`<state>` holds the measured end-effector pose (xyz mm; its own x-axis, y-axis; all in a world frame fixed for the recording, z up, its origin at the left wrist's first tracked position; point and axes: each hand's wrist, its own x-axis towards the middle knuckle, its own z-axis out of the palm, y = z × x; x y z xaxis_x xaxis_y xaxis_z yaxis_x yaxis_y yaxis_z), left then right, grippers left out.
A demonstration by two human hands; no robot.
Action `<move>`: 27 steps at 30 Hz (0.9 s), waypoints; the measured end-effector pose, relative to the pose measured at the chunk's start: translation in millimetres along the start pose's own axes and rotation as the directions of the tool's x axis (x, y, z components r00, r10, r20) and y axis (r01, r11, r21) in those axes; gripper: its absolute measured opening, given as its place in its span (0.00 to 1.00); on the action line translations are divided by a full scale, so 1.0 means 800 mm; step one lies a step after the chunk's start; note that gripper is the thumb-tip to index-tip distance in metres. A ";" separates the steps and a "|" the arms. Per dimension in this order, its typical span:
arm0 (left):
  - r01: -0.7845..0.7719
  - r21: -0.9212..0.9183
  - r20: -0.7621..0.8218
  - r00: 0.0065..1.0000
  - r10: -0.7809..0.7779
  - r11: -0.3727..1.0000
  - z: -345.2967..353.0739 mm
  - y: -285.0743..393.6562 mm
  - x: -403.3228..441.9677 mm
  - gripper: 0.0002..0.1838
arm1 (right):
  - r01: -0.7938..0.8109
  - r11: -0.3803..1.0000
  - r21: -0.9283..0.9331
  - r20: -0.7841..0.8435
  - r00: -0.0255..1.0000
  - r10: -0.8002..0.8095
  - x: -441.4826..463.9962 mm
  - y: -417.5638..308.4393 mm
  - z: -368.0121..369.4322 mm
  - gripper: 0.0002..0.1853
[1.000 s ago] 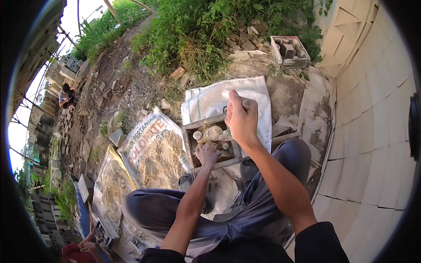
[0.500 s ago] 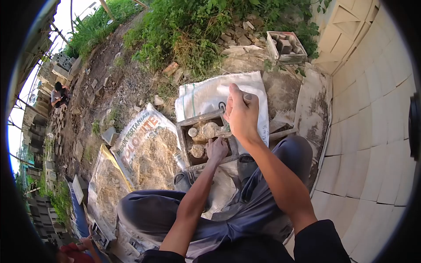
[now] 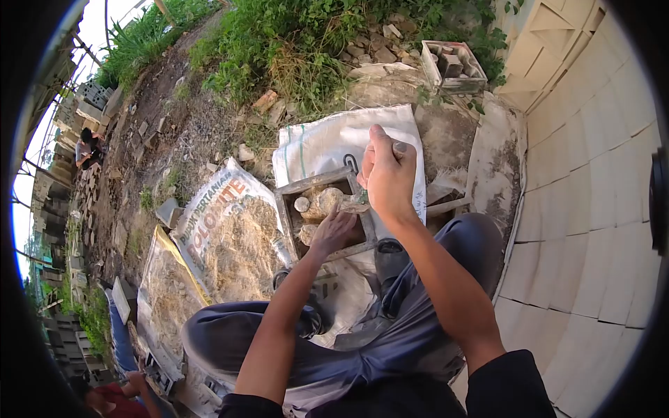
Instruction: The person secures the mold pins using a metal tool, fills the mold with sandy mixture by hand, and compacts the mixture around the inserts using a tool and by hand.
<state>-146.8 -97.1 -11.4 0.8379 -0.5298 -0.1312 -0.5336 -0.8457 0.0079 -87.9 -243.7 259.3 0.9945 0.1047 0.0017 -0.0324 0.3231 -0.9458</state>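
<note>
A wooden frame box [image 3: 300, 187] stands on the ground before my feet, with dusty, pale lumps inside. My left hand [image 3: 334, 232] reaches into it with its fingers stretched out, against or beside a large rounded lump [image 3: 329, 200]. A small round piece [image 3: 302, 204] lies left of that lump, and another lump [image 3: 307, 233] is partly hidden by the hand. My right hand [image 3: 391, 177] is raised by the box's right side, its fingers curled closed. What it holds, if anything, is hidden.
White sacks [image 3: 313, 150] lie under and behind the box; a printed sack [image 3: 221, 209] with sandy material is on the left. A second box [image 3: 453, 70] holding blocks stands at the back right. Pale panels [image 3: 585, 209] line the right. Two people [image 3: 89, 148] are on the left.
My left hand has gone from curled to stretched-out fingers and shifted slightly left over the lumps. The right hand stays raised and closed. The view has shifted slightly.
</note>
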 end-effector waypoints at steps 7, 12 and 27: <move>0.240 -0.019 -0.122 0.963 -0.241 0.971 0.022 0.010 0.042 0.35 | 0.044 0.996 -0.076 -0.037 0.998 -0.047 0.001 0.004 0.000 0.28; 0.420 -0.156 -0.146 0.885 -0.441 0.894 0.029 0.016 0.066 0.33 | 0.012 0.999 0.047 -0.146 0.989 -0.006 0.010 0.004 0.005 0.27; 0.552 -0.501 -0.361 0.567 -0.740 0.667 -0.014 -0.041 0.012 0.27 | -0.074 0.994 -0.081 -0.386 0.922 0.038 0.037 0.095 -0.015 0.29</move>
<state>-120.2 -74.9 -1.4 0.9119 0.3024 0.2775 0.1639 -0.8881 0.4294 -59.6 -226.9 183.5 0.9539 -0.2544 -0.1593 -0.0981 0.2374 -0.9664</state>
